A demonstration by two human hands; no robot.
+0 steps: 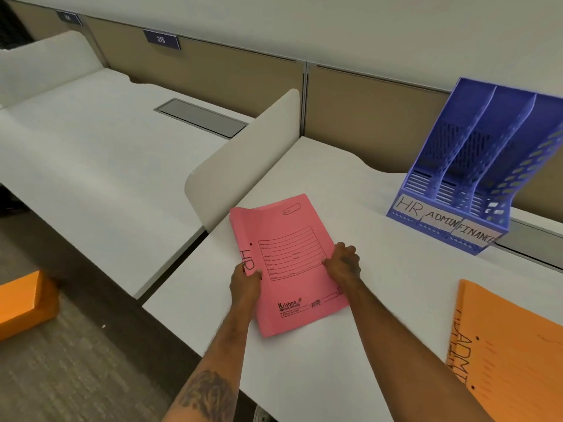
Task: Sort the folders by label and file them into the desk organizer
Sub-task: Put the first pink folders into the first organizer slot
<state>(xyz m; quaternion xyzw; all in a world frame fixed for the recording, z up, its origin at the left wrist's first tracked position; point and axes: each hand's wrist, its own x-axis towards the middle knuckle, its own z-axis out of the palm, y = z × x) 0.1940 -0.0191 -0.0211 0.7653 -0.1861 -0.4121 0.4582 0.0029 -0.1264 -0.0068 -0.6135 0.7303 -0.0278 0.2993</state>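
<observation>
- at the centre of the frame, a pink paper folder with "hr" handwritten along its left edge sits on or just above the white desk; whether it is lifted clear cannot be told.
- the left hand pinches the folder's left edge right beside the "hr" mark, thumb on top.
- the right hand grips the folder's right edge with curled fingers.
- toward the upper right of the frame stands the blue perforated plastic desk organizer, well apart from the pink folder. it has three upright slots, with paper labels reading "hr", "admin" and "finance" from left to right.
- all three slots look empty, so by this view nothing is filed yet and the task is near its start.
- at the lower right edge of the frame an orange paper folder marked "admin" lies flat on the desk, untouched and partly cut off.
- left to do, as it seems: the pink folder goes to the leftmost slot, then the orange folder to the middle one. no folder for "finance" is in view.
</observation>
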